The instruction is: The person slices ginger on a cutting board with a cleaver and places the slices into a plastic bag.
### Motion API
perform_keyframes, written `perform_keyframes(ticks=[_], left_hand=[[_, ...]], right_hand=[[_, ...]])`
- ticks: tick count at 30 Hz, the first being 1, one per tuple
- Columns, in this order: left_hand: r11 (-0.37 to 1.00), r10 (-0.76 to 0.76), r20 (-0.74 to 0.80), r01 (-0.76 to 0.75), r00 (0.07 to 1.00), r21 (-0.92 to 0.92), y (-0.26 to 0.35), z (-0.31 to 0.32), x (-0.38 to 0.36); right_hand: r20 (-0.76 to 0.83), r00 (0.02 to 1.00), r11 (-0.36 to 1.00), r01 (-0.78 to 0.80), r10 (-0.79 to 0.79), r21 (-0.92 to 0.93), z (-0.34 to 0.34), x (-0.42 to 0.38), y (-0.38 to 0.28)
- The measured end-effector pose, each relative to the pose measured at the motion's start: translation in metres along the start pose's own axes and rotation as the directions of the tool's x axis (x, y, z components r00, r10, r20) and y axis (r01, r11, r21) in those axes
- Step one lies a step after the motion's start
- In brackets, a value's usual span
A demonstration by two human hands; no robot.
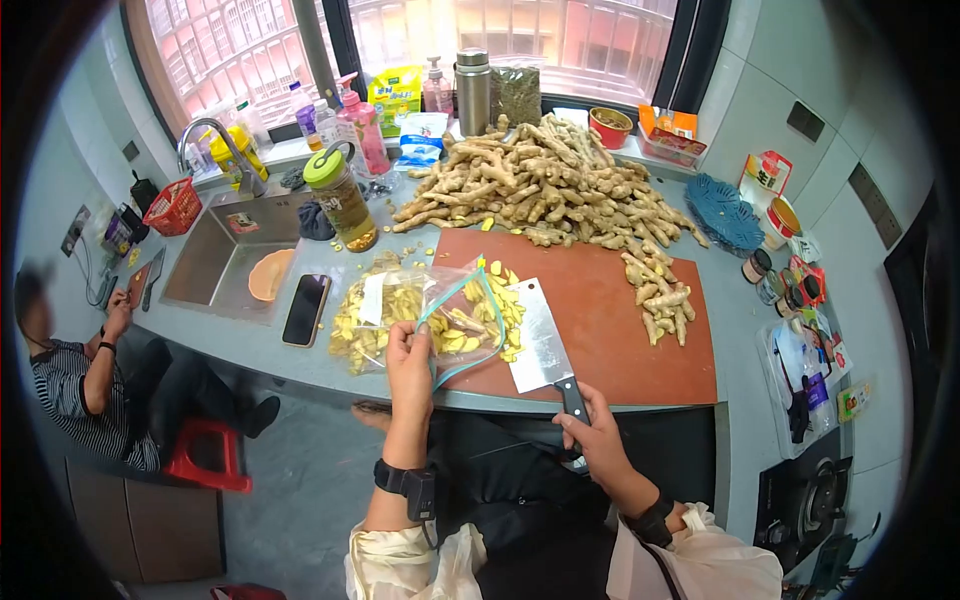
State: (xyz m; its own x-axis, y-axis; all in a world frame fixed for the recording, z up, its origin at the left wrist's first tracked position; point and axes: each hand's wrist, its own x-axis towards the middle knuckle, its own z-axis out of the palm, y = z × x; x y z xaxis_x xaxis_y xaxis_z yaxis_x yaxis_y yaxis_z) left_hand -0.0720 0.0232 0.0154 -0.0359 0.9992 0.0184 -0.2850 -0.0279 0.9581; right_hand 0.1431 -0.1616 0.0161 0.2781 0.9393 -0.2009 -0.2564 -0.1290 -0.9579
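With its fingers closed on the rim, my left hand (409, 365) holds a clear zip bag (372, 338) that has a blue-green edge. The bag lies on its side on the counter, its mouth facing right, with sliced ginger inside. My right hand (592, 428) is wrapped around the black handle of a cleaver (541, 338). The cleaver's broad blade rests on the reddish-brown cutting board (630, 320), beside yellow ginger slices (511, 322) at the bag's mouth. Several whole ginger roots (663, 300) lie on the board's right side.
Behind the board rises a large ginger pile (545, 185). Left of the bag are a phone (306, 310), a green-lidded jar (343, 205) and a sink (215, 262). A blue basket (722, 212) stands right. Another person (85, 380) sits at far left on a red stool (207, 457).
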Motion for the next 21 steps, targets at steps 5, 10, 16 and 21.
perform_keyframes(ticks=[5, 10, 16, 21], left_hand=[[1.000, 0.017, -0.006, -0.017, 1.000, -0.003, -0.002, 0.002, 0.001], [1.000, -0.009, -0.010, 0.008, 1.000, -0.010, -0.002, 0.000, 0.003], [1.000, -0.011, 0.000, 0.011, 1.000, 0.018, 0.013, 0.009, 0.003], [0.998, 0.013, 0.049, -0.016, 0.999, 0.064, 0.024, 0.016, 0.014]], right_hand=[[0.051, 0.993, 0.955, -0.120, 0.110, 0.272, -0.001, 0.002, -0.002], [0.063, 0.993, 0.939, -0.114, 0.099, 0.325, -0.020, 0.006, -0.011], [0.008, 1.000, 0.978, -0.010, 0.008, 0.210, -0.037, 0.003, -0.046], [0.117, 0.992, 0.995, -0.052, 0.041, 0.089, -0.046, 0.001, -0.094]])
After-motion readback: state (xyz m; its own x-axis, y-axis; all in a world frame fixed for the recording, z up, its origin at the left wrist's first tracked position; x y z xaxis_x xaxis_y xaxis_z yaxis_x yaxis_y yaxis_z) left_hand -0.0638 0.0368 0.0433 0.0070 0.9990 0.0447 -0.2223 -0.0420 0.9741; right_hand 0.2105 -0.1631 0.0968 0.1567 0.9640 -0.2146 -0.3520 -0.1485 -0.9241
